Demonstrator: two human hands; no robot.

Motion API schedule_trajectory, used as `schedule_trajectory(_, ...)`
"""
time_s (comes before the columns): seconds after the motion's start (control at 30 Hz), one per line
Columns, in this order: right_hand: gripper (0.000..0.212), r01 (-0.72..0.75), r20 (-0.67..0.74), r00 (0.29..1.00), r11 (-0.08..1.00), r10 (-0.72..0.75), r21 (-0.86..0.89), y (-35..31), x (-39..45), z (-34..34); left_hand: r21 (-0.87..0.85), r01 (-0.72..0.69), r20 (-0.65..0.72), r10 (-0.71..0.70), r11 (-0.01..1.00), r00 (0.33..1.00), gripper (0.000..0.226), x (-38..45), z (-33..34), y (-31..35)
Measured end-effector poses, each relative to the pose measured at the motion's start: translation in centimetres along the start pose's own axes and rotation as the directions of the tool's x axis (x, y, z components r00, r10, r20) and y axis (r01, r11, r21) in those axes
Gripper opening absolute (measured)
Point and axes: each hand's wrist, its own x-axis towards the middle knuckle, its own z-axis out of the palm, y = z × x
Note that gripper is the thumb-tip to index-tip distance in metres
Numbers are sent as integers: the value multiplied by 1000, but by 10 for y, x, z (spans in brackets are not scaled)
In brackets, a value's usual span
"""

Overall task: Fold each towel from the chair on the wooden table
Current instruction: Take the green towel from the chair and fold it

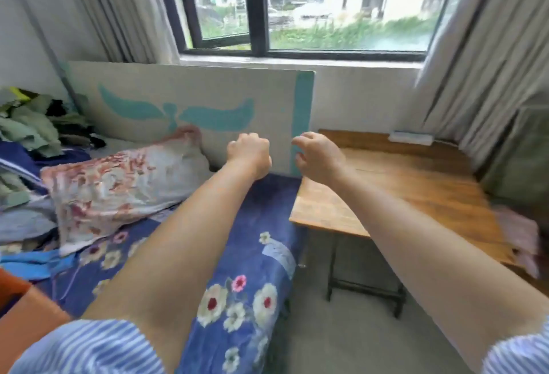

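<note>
Both hands hung empty: left hand (pixel 249 156) fisted, right hand (pixel 318 155) loosely curled, well apart from the pink towel (pixel 521 238) at the counter's (pixel 416 183) right edge.

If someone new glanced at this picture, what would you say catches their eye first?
Two bare arms stretch forward mid-frame, the left hand fisted and the right hand loosely curled, both holding nothing. Below them lies a blue floral bedspread with a patterned pillow to the left. At right stands the wooden table, with pale pink cloth blurred at its right edge.
</note>
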Motion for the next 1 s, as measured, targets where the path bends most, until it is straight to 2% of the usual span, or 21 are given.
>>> schedule_trajectory(0.17, 33, -222, -50, 974, 974, 220, -42, 115, -67, -56, -40, -250, -15, 250, 967, 968, 31, 17, -7, 147)
schedule_trajectory(0.27, 33, -360, -81, 932, 927, 353, -108, 197, -115, -98, -48, -388, -31, 387, 920, 921, 32, 26, -14, 253)
schedule_trajectory(0.37, 34, -428, -106, 903, 891, 416, -151, 272, -153, -136, -73, -459, -43, 457, 885, 888, 32, 35, -22, 347)
schedule_trajectory(0.53, 32, -513, -138, 858, 844, 495, -159, 373, -190, -184, -92, -536, -88, 529, 839, 844, 29, 51, -33, 458)
schedule_trajectory(0.77, 33, -611, -303, 771, 785, 559, -106, 494, -197, -231, -112, -568, -87, 562, 815, 823, 29, 93, -47, 561)
schedule_trajectory(1.0, 34, -647, -318, 739, 757, 594, -92, 581, -148, -240, -142, -566, -82, 561, 812, 824, 27, 185, -47, 614)
